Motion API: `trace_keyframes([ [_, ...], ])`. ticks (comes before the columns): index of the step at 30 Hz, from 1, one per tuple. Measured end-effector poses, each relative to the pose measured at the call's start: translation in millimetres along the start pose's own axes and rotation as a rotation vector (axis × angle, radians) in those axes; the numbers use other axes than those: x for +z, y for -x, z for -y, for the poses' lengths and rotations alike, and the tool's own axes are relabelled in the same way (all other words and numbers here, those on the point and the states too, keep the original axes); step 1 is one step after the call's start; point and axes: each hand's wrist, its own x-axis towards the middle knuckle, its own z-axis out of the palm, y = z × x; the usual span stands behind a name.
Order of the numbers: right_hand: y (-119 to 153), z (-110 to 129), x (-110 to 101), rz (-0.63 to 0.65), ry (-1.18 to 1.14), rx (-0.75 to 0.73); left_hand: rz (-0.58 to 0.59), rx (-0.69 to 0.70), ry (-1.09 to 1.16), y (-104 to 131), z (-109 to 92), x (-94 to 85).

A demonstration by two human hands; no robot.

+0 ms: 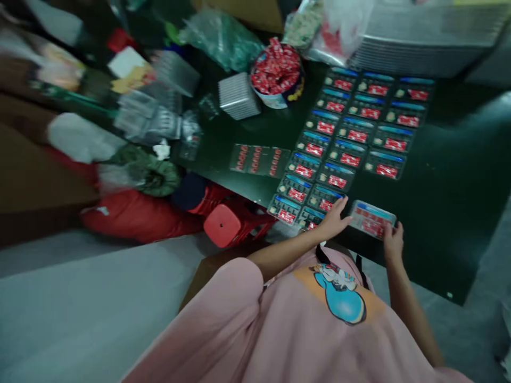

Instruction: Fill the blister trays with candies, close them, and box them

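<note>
Near the front edge of the dark green table (451, 213) lies a clear plastic case (373, 219) with a blue strip and red pieces inside. My right hand (394, 239) has its thumb and fingers on the case's right end. At the case's left side is my left hand (335, 219), fingers spread, close to the case's edge and the lowest cases of the rows. Beyond it, similar filled cases (349, 159) lie in three slanting columns. Three clear sheets with red pieces (257, 159) lie left of these columns.
A tub of red-and-white packets (275, 69) stands at the back beside stacked clear trays (239, 96). Large stacked trays (423, 42) fill the back right. Plastic bags (223, 40) and small boxes lie to the left. A red stool (222, 225) is below the table edge.
</note>
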Motion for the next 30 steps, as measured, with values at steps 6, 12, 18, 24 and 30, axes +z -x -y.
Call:
trace_keyframes([
  [6,-1.1,5.6,-22.1,-0.307,-0.059,-0.029,-0.542,-0.126,-0.147,-1.4,69.6,-164.2],
  [12,8.0,55.1,-19.1,-0.530,-0.063,-0.248,-0.620,-0.235,-0.360,-16.3,145.5,-273.1],
  [18,41.5,120.4,24.4,-0.514,-0.017,-0.355,-0.283,0.025,-0.502,-39.1,164.0,-276.4],
  [24,66.9,144.3,59.5,-0.463,0.013,-0.398,-0.096,0.213,-0.675,-59.4,188.9,-277.0],
  [30,82.1,153.2,75.4,-0.454,-0.013,-0.384,-0.075,0.268,-0.631,-85.6,210.2,-275.5],
])
